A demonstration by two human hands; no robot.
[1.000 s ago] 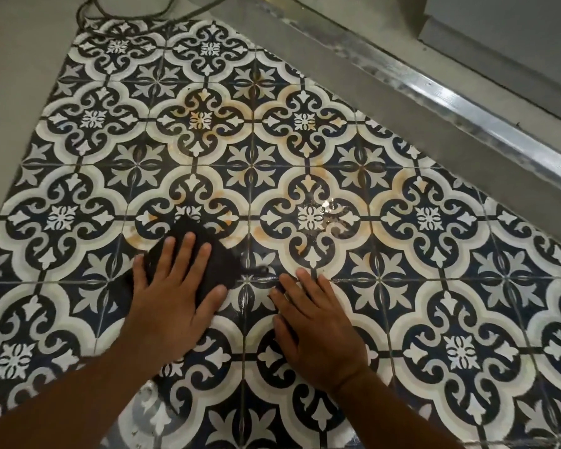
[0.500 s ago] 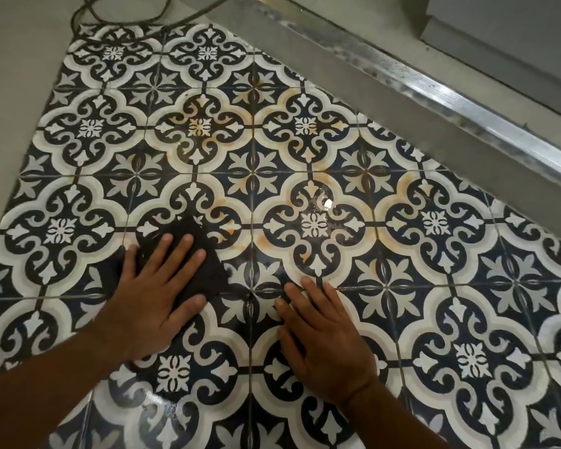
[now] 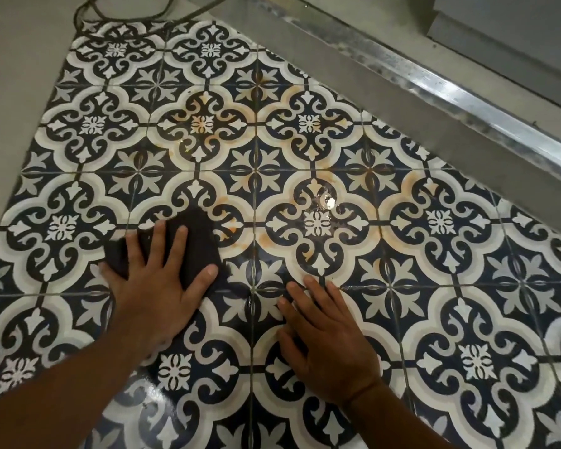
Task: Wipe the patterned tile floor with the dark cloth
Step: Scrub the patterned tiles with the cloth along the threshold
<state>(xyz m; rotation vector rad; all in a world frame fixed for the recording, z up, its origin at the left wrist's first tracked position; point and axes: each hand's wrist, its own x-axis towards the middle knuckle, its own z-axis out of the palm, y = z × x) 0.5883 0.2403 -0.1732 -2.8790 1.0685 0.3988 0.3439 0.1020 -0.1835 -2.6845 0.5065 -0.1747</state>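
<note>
The patterned tile floor (image 3: 402, 254) has dark blue and white ornaments, with orange-brown stains and a wet shine around its middle. A dark cloth (image 3: 198, 241) lies flat on a tile left of centre. My left hand (image 3: 156, 286) presses down on the cloth with fingers spread, covering its near half. To the right, my right hand (image 3: 327, 338) rests flat on bare tiles with fingers apart, holding nothing, a short gap from the cloth.
A grey raised ledge with a shiny metal strip (image 3: 450, 92) runs diagonally along the far right edge of the tiles. Plain grey floor (image 3: 17, 92) borders the tiles on the left. A dark cable (image 3: 123, 14) loops at the top left corner.
My left hand has slid the cloth leftward and slightly away over the tile. My right hand has stayed planted in the same spot. The view has shifted a little.
</note>
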